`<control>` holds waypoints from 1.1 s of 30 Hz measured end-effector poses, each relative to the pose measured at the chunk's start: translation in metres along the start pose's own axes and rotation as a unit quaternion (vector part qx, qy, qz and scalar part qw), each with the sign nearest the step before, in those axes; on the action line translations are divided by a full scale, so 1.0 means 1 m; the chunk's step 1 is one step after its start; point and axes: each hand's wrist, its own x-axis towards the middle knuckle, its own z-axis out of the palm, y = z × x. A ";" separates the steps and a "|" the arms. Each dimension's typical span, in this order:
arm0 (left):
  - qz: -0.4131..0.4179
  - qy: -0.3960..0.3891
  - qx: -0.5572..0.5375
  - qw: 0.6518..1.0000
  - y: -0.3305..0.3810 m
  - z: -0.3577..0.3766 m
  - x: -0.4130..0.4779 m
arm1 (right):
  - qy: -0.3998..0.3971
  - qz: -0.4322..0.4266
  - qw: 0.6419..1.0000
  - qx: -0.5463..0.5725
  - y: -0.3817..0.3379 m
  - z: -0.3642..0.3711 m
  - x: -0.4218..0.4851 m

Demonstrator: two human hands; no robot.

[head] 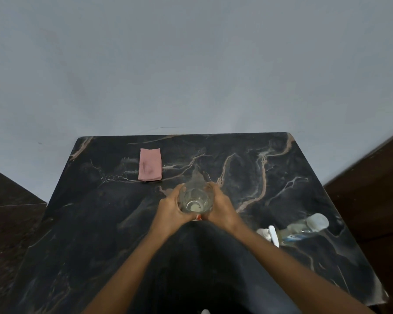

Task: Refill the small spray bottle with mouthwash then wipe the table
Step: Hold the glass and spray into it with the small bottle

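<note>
Both my hands hold a clear open-topped bottle upright at the middle of the black marble table. My left hand wraps its left side and my right hand wraps its right side. I look straight down into it and a little pale liquid shows at the bottom. A small red-and-white bit peeks out under my hands. A clear mouthwash bottle with a blue label and a clear cap is at the right. A white spray head lies beside it. A folded pink cloth lies at the back left.
The table stands against a plain grey wall. Dark wooden furniture flanks it on the right and dark flooring shows on the left. A small white object shows at the bottom edge.
</note>
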 end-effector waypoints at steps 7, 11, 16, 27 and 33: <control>-0.029 -0.013 -0.049 0.998 -0.017 0.026 -0.043 | 0.009 -0.005 1.000 0.016 0.025 0.009 -0.047; -0.032 -0.032 -0.034 0.998 -0.024 0.034 -0.060 | 0.014 0.026 0.999 0.035 0.040 0.016 -0.065; -0.039 -0.035 -0.032 0.998 -0.031 0.041 -0.073 | 0.011 0.038 0.999 0.031 0.049 0.022 -0.077; -0.040 -0.040 -0.021 0.998 -0.038 0.042 -0.077 | 0.006 0.030 0.999 0.043 0.053 0.028 -0.082; -0.062 -0.041 -0.025 0.997 -0.041 0.044 -0.076 | 0.007 0.027 0.998 0.047 0.055 0.029 -0.081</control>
